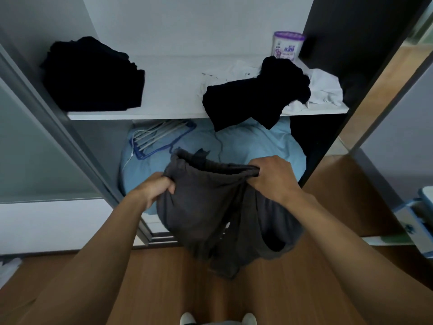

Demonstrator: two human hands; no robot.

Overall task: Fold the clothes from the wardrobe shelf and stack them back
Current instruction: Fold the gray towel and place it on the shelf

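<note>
shelf (173,90) is carrying folded black stack (93,76) at its left end. grey shorts (206,207) are hanging below its front edge, waistband running left-right. left hand (155,188) and right hand (274,177) are each gripping a waistband end; stack is lying nearer the left.
</note>
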